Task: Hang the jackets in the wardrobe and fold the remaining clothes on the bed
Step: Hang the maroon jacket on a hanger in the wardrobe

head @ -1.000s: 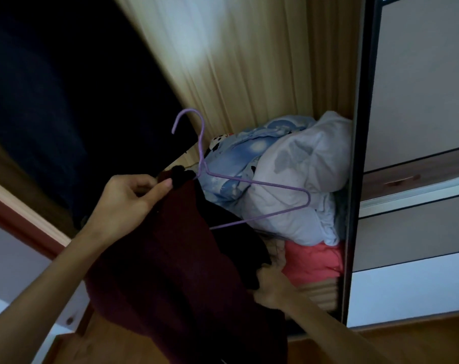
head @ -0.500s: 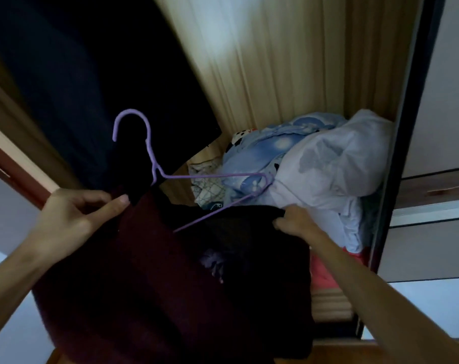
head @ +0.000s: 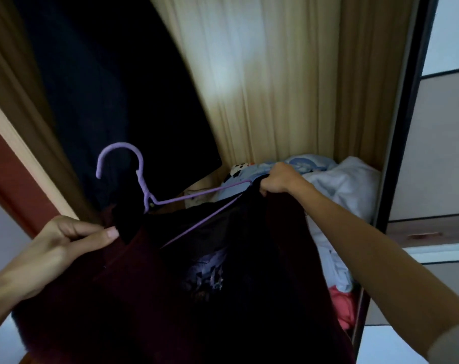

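Jacket (head: 149,298), dark maroon, hangs before the open wardrobe (head: 275,88), stretched between both hands, likely to seat its shoulders on the purple hanger (head: 144,187), whose hook stands free above. The grip of the left hand (head: 65,243) pinches the collar; that of the right hand (head: 278,179) is closed on the far shoulder at the hanger's end. Since half a second ago the right hand has risen and pulled that shoulder farther out.

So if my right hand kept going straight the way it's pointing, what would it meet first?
Probably the blue patterned bedding piled in the wardrobe just past your right hand, which grips the dark red jacket; depth is unclear, so there may be a gap.
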{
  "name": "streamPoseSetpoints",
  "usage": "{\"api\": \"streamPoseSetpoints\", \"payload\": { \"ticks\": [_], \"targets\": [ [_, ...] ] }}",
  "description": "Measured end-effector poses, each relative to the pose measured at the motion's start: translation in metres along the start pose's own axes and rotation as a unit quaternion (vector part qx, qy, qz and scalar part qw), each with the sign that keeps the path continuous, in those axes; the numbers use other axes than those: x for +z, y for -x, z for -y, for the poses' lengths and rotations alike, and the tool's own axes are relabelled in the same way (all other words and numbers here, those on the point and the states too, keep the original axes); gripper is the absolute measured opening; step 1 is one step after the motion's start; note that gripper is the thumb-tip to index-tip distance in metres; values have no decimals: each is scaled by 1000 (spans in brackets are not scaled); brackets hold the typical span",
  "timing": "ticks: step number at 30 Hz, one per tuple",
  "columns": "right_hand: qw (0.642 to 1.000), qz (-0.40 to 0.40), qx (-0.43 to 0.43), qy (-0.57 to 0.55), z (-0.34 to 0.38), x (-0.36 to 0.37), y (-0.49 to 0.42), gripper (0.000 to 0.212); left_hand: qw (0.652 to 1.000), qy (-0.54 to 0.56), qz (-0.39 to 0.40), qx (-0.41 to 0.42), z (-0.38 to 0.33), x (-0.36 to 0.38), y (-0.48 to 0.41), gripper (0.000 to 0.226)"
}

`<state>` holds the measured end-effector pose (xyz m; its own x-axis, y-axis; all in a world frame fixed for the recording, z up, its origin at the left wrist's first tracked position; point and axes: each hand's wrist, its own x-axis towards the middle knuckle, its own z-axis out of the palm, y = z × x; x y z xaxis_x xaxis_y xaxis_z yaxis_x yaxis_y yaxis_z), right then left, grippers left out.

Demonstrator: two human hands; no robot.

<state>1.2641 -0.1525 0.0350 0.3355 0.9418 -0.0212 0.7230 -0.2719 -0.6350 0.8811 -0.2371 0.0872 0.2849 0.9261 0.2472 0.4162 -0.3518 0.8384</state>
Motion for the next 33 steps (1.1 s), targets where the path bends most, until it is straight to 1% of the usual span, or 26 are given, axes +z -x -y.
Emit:
{"api": "streamPoseSetpoints", "payload": {
  "ticks": [1, 2, 4, 5, 7, 8, 9, 11, 12, 14, 16, 17, 18, 19, 20, 22, 23, 24, 25, 26, 28, 29, 31, 33],
  "targets": [
    [1000, -3, 2, 8, 2, -1, -1, 24, 1000, 12, 3, 2, 0, -4, 2, 19],
    [1000, 0, 0, 18, 5, -1, -2, 25, 1000, 21, 10, 10, 2, -9, 2, 25],
    [999, 23, -1, 31, 9, -1, -2, 26, 1000, -1, 25, 18, 4, -17, 2, 50],
    [999, 34, -2, 28, 12, -2, -2, 25, 1000, -19, 19, 14, 6, -18, 1, 51],
    [999, 45, -6, 8, 21, -9, 0, 20, 998, -56, 8, 8, 7, -17, -3, 32],
    [999, 49, -10, 3, 26, -14, 3, 18, 997, -73, 3, 11, 9, -16, -7, 31],
    [999, 50, -15, 6, 31, -20, 6, 17, 996, -93, 0, 16, 11, -15, -10, 36],
    [998, 48, -33, 26, 46, -33, 20, 17, 990, -140, -1, 34, 13, -10, -16, 55],
    [998, 42, -43, 33, 54, -37, 29, 16, 987, -157, 1, 39, 13, -5, -19, 57],
    [997, 27, -72, 20, 75, -37, 48, 17, 983, -177, 18, 45, 12, 10, -24, 50],
    [991, 26, -129, -21, 94, -26, 70, 16, 983, -174, 12, 56, 11, 22, -30, 49],
    [984, 33, -166, -53, 100, -18, 81, 11, 985, -161, -3, 56, 11, 22, -33, 51],
    [975, 46, -198, -91, 103, -14, 92, 15, 988, -141, -16, 57, 12, 21, -36, 54],
    [963, 70, -220, -136, 103, -13, 102, 27, 990, -123, -31, 58, 12, 18, -35, 58],
    [946, 105, -239, -190, 99, -15, 109, 45, 991, -107, -45, 64, 12, 14, -32, 60],
    [894, 146, -257, -335, 81, -28, 109, 82, 990, -75, -82, 86, 9, 6, -25, 59],
    [862, 151, -249, -414, 72, -35, 104, 92, 988, -55, -109, 95, 7, 0, -22, 56],
    [838, 141, -238, -470, 62, -40, 95, 93, 984, -33, -140, 101, 4, -5, -20, 54],
    [830, 129, -233, -490, 55, -44, 88, 88, 980, -17, -168, 106, 1, -11, -21, 52],
    [836, 120, -230, -484, 50, -46, 84, 83, 976, -13, -183, 113, -1, -15, -22, 52],
    [849, 115, -230, -461, 47, -46, 81, 68, 976, -31, -176, 128, -5, -14, -24, 54],
    [850, 120, -235, -455, 48, -43, 82, 64, 977, -39, -162, 133, -5, -10, -26, 55],
    [859, 128, -258, -423, 58, -34, 88, 67, 980, -47, -131, 140, -6, 7, -32, 57],
    [881, 96, -309, -346, 74, -16, 97, 60, 983, -64, -92, 143, -4, 28, -41, 63]
  ]
}}
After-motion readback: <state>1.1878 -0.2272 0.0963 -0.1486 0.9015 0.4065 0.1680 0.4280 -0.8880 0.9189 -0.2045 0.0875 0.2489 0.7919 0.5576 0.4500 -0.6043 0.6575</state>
